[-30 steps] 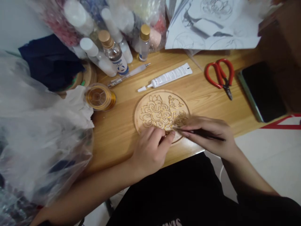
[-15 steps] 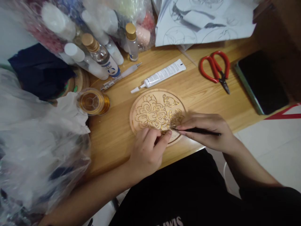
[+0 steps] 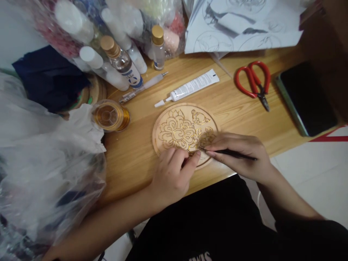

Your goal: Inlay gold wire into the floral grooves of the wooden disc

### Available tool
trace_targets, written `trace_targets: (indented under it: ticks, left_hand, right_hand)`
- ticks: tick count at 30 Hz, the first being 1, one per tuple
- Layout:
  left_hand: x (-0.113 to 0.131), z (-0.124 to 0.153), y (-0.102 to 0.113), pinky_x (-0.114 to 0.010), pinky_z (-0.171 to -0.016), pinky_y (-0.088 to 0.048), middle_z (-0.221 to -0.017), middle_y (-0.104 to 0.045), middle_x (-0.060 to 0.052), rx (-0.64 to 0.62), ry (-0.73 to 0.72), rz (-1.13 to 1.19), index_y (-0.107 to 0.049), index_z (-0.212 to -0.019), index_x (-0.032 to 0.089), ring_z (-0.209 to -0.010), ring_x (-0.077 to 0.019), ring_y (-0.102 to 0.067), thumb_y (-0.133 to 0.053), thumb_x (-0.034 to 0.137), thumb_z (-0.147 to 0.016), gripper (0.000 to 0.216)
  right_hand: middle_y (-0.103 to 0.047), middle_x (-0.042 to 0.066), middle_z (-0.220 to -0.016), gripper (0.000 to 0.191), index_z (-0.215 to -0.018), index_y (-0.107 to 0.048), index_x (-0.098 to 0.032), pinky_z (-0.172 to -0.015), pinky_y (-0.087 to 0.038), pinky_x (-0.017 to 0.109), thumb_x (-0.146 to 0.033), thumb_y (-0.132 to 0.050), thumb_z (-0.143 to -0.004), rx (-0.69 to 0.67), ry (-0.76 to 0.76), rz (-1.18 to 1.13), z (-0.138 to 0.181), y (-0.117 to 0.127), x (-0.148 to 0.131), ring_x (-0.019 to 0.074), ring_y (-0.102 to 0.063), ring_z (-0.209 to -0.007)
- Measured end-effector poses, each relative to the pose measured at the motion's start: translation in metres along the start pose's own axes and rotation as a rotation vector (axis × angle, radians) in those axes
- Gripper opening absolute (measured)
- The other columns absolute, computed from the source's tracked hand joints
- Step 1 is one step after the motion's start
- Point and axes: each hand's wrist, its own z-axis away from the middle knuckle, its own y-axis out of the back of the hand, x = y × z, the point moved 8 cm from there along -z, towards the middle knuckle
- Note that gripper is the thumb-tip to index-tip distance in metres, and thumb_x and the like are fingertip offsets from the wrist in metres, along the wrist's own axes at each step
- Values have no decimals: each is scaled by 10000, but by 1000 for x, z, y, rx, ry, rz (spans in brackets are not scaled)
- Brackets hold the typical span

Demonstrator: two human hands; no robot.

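A round wooden disc [image 3: 185, 127] with a flower pattern outlined in gold wire lies on the wooden table [image 3: 233, 112]. My left hand [image 3: 171, 177] rests on the disc's near edge, fingers curled and pinching at the pattern; what it holds is too small to make out. My right hand [image 3: 241, 156] grips a thin black tool [image 3: 231, 154], its tip touching the disc at the lower right of the pattern, close to my left fingertips.
A spool of gold wire [image 3: 110, 116], a white glue tube [image 3: 190, 87], a pen-like applicator [image 3: 144, 87], bottles [image 3: 122, 61], red scissors [image 3: 254, 83], a dark phone [image 3: 307, 98] and sketch sheets [image 3: 239, 25] surround the disc. Plastic bags [image 3: 46, 163] fill the left.
Both hands stay on the disc with small shifts only; the view has drifted slightly.
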Motion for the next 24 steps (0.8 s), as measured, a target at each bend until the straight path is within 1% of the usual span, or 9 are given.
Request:
trace_targets:
  ticks: [7, 11, 18, 21, 24]
  left_hand:
    - [1, -1, 1, -297, -614, -364, -719, -546, -39, -2, -11, -24, -666, -1048, 134, -710, -159, -463, -423, 148, -967, 258]
    - [3, -1, 1, -297, -608, -363, -711, -556, -34, -1, -34, -60, -665, -1043, 134, -700, -157, -471, -442, 140, -960, 238]
    - [6, -1, 2, -299, -594, -380, -707, -577, -42, 7, -55, -75, -664, -1026, 104, -690, -158, -483, -433, 130, -958, 242]
    - [7, -1, 1, -310, -584, -366, -704, -577, -43, -14, -70, -72, -659, -1055, 95, -681, -167, -474, -420, 129, -960, 259]
    - [8, -2, 1, -313, -585, -352, -705, -582, -44, -17, -84, -66, -659, -1057, 85, -676, -171, -467, -420, 124, -958, 262]
  right_hand:
    - [-703, 27, -840, 177, -963, -667, -218, -685, -579, 312, -128, -690, -813, 65, -51, 44, 5, -4, 0, 164, -678, -790]
    - [-723, 37, -868, 175, -961, -670, -223, -687, -593, 325, -127, -686, -815, 135, -77, 85, 9, -4, -1, 182, -699, -819]
    - [-733, 23, -839, 162, -919, -687, -226, -639, -585, 293, -111, -686, -807, 292, -194, 97, 19, -7, -3, 171, -702, -794]
    - [-734, 20, -846, 161, -906, -696, -224, -666, -591, 296, -103, -687, -800, 395, -252, 81, 26, -9, -3, 156, -692, -753]
    - [-735, 12, -870, 169, -909, -695, -231, -700, -598, 306, -106, -689, -795, 491, -307, 68, 34, -11, -2, 153, -690, -753]
